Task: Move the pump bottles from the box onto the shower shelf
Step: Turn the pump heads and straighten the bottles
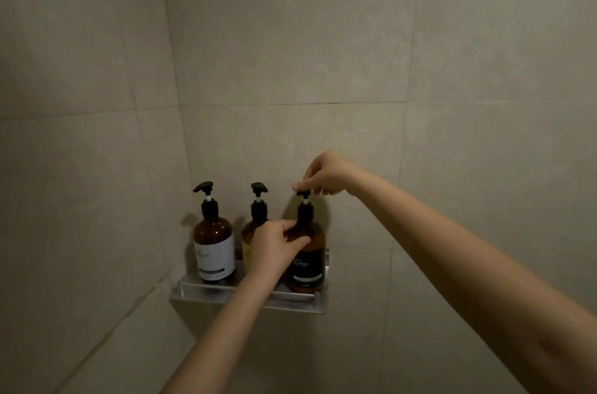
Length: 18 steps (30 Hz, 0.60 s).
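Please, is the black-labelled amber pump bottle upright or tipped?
Upright: the black-labelled amber pump bottle stands vertical on the metal shelf, pump topmost.

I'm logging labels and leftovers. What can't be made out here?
Head view:
- Box: out of frame, so leftovers unknown.
- Middle bottle: label hidden by left hand.
- Right bottle: pump head mostly covered by right hand; label dim, only partly legible.
- Left bottle: label print too small, blurred.

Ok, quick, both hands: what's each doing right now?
Left hand: gripping the black-label bottle at its shoulder.
Right hand: pinching that bottle's pump head.
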### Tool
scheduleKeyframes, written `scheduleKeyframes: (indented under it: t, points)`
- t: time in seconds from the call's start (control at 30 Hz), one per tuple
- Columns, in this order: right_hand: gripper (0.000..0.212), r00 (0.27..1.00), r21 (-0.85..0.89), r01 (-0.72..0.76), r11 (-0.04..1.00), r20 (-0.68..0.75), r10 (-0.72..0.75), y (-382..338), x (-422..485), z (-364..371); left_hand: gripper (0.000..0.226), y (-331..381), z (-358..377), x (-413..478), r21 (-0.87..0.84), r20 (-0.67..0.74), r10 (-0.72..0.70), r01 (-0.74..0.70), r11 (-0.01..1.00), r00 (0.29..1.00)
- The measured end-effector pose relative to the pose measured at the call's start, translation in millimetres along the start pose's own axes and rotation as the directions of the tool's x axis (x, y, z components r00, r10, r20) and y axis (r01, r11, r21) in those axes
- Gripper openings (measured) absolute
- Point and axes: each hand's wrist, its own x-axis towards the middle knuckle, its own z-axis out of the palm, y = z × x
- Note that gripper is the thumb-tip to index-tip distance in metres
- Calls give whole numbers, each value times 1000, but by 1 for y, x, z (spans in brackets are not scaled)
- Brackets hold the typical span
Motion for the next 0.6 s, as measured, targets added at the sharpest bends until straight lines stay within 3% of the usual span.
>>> scheduleKeyframes:
  t: [0.3,0.6]
  points:
    - [34,992,241,-73,968,115,46,18,-2,-3,51,-1,1,2,-33,-11,-20,20,999,1000]
    - [34,995,297,-73,952,93,47,23,-3,3,52,-2,-1,3,-85,9,-63,63,994,998]
